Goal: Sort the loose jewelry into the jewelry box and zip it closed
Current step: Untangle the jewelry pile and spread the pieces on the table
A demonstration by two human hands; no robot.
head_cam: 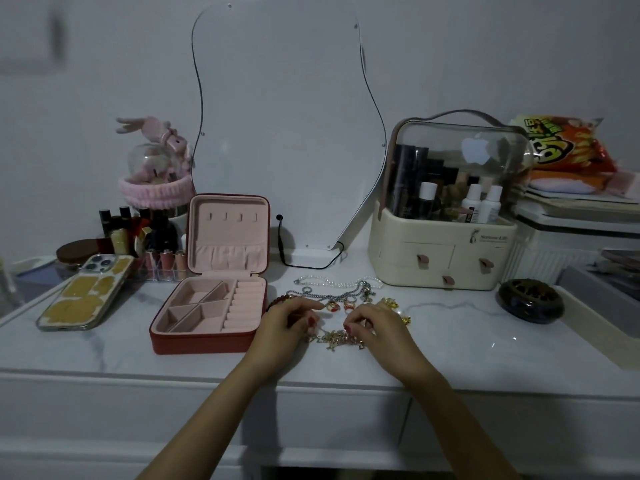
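A red jewelry box (pixel 207 342) with pink lining lies open on the marble tabletop, its lid standing upright and its compartments empty. To its right lies loose jewelry: a pearl strand (pixel 337 281), a silver chain (pixel 311 292), a red bead bracelet (pixel 277 301), rings (pixel 348 303) and a gold charm chain (pixel 337 339). My left hand (pixel 289 323) and my right hand (pixel 375 323) rest over the pile with curled fingers. Both pinch the gold charm chain at the pile's near edge.
A phone (pixel 85 292) lies face down left of the box, with lipsticks and bottles (pixel 138 237) behind it. A wavy mirror (pixel 287 133) stands at the back with its cable. A cream cosmetics organiser (pixel 446 233) and a dark round dish (pixel 530 304) sit on the right.
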